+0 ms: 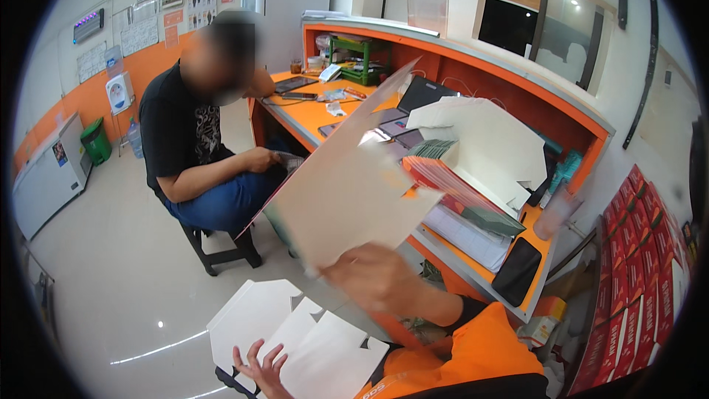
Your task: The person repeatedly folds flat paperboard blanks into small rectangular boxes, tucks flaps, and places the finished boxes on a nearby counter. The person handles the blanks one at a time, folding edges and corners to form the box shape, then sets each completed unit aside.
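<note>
My right hand [373, 278], blurred by motion, grips the lower edge of a large flat cardboard box blank [325, 207]. The blank stands tilted in front of me, its pale inner side toward me, and hides part of the desk. On my lap lies a white die-cut cardboard blank [329, 347] with notched edges. Against its left part rests my left hand [264, 371], fingers spread. Further right on the desk is a pile of cardboard blanks [487, 137], white on top, with orange and green printed edges showing below.
An orange desk [303, 114] carries phones, a green rack [358, 59] and a black phone [517, 271] at its near edge. At left, a person [192, 125] sits on a black stool. Red boxes [631, 288] stand stacked at right. A white freezer [55, 170] is far left.
</note>
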### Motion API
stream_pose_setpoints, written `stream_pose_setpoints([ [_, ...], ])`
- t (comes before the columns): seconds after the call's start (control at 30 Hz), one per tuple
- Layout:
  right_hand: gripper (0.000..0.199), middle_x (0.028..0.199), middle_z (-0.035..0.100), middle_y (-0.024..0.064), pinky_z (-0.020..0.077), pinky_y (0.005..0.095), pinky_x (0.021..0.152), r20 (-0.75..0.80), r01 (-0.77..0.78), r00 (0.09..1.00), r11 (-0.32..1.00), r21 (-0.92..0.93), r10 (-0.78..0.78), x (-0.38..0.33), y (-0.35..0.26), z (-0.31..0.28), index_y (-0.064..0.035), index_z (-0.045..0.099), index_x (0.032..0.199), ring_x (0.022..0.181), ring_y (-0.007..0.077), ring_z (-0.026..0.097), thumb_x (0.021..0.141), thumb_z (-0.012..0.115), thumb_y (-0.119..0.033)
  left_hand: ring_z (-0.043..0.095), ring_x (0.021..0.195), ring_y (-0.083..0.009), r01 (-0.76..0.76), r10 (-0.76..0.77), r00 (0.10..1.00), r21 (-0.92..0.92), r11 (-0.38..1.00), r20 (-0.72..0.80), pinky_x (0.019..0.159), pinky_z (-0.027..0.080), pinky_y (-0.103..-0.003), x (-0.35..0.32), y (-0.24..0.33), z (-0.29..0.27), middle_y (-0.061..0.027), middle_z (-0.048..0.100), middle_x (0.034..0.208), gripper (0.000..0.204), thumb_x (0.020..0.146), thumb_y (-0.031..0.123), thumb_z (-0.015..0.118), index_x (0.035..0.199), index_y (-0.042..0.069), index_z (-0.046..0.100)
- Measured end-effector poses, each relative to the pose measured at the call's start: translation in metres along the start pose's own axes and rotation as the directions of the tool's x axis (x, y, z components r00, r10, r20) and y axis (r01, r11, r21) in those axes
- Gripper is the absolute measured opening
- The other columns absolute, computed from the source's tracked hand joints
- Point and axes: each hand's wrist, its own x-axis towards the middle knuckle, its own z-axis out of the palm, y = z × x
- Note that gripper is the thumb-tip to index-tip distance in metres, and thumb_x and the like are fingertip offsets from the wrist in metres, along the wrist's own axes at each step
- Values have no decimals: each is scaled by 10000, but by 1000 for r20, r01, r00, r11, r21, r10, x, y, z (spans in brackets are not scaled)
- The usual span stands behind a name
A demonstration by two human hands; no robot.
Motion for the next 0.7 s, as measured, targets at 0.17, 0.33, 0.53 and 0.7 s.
stream_pose_setpoints([
  [0.17, 164, 798, 608, 119, 462, 388, 699, -249, -318, 943, 824, -469, 222, 3, 19, -82, 13, 602, 833, 788, 297, 582, 675, 575, 49, 437, 1137, -487, 207, -210, 976, -50, 977, -50, 888, 383, -632, 34, -29, -57, -242, 383, 1293, 586, 882, 490, 385, 1331, 116, 339],
  [0.33, 200, 795, 624, 152, 445, 402, 716, -406, -685, 680, 332, -648, 610, -6, 62, -111, -19, 628, 897, 792, 329, 584, 719, 541, 8, 544, 988, -478, 190, -216, 952, -134, 973, -217, 797, 452, -606, 55, -60, -105, -191, 425, 1280, 522, 884, 389, 425, 1326, 130, 324],
  [0.53, 150, 776, 644, 150, 460, 422, 708, -387, -799, 454, 173, -576, 803, -19, 124, -88, -66, 628, 800, 785, 333, 607, 689, 539, -18, 592, 865, -453, -54, 33, 965, -75, 996, -259, 641, 546, -483, 41, -68, -143, -207, 423, 1274, 588, 843, 101, 541, 1346, 170, 244],
  [0.7, 162, 847, 649, 170, 469, 443, 732, -350, -854, 345, 136, -502, 871, -26, 148, -88, -72, 633, 813, 837, 352, 609, 700, 519, -95, 514, 1025, -396, -89, 113, 978, 136, 987, -177, 831, 465, -484, 19, -42, -112, -222, 415, 1260, 610, 834, 173, 605, 1339, 101, 269],
])
